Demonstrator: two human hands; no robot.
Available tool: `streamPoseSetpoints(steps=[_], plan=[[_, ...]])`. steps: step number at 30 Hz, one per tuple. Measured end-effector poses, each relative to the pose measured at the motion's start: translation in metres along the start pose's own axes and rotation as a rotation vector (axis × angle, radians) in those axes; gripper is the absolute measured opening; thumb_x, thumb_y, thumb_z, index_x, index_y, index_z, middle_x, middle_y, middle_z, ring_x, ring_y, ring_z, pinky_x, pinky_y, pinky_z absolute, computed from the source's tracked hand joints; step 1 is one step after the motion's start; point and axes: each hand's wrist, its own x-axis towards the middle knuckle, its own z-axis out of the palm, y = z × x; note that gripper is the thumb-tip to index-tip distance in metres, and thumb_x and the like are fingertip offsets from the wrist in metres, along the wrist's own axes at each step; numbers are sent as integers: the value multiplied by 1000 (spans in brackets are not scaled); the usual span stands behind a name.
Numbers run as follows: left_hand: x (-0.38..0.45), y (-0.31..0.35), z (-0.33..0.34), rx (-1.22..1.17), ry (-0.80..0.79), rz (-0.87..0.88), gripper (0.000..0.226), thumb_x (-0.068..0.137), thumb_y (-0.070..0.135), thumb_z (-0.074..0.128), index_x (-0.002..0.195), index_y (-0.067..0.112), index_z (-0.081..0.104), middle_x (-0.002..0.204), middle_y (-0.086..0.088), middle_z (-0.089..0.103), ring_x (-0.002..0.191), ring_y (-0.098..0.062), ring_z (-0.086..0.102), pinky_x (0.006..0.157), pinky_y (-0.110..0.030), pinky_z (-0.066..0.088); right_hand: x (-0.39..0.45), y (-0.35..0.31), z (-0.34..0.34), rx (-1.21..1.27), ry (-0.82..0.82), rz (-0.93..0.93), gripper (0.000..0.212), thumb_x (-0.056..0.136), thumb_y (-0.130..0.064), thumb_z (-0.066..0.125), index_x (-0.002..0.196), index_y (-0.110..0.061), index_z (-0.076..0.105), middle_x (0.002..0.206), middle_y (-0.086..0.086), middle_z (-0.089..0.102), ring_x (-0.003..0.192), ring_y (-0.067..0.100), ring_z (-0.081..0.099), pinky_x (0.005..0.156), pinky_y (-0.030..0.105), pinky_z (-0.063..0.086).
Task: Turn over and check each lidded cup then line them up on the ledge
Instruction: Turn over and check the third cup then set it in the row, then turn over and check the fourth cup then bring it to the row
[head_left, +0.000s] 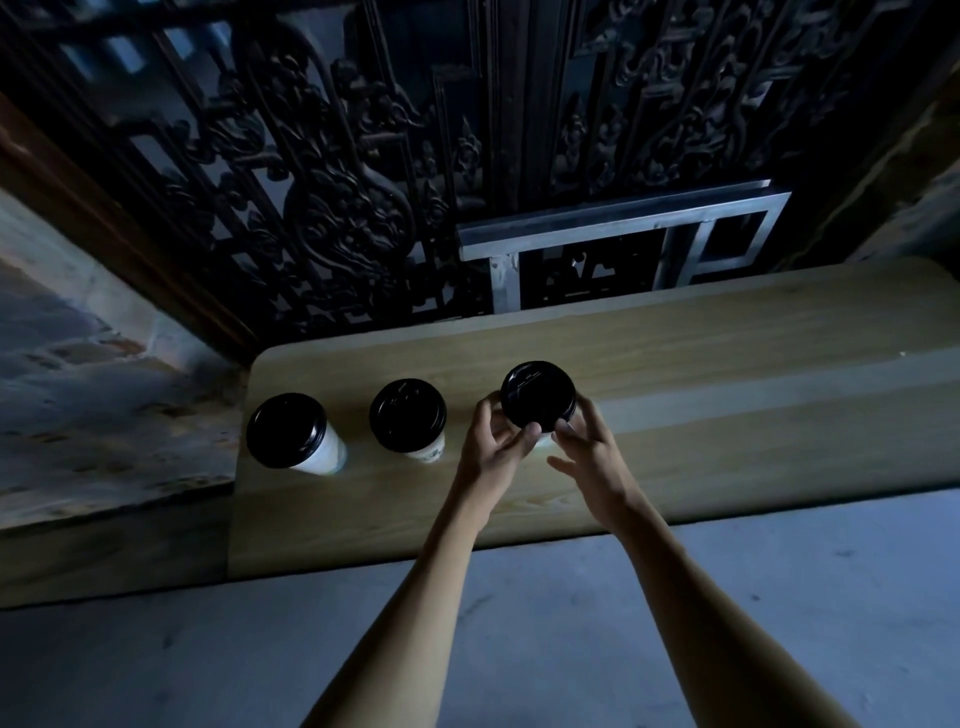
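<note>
Third cup (538, 397) body hidden under lid, hands; lid markings unreadable.

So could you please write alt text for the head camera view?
Both hands, left hand and right hand, hold the rightmost cup of three black-lidded paper cups on a wooden ledge; the other two stand upright to its left.

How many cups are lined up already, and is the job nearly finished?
Two white paper cups with black lids stand upright on the pale wooden ledge. The left hand and right hand hold the third black-lidded cup beside them. No other cups show.
</note>
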Motion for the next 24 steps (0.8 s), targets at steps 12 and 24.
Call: streamPoseSetpoints(steps=[12,24], plan=[[-24,4,4,-51,67,-75,45,95,19,74,131,23,46,134,-8,60,126,-21,61,91,-22,48,-25,-5,-5,41,23,7,74,96,-25,65,159,-28,27,170,15,25,150,32,36,104,48,40],[-157,1,45,103,54,-91,34,100,19,67,133,15,61,128,-8,67,106,-6,67,103,-41,56,-172,-50,-61,-84,267,-47,27,103,-9,56,128,-11,66,125,16,74,110,34,71,86,39,53]])
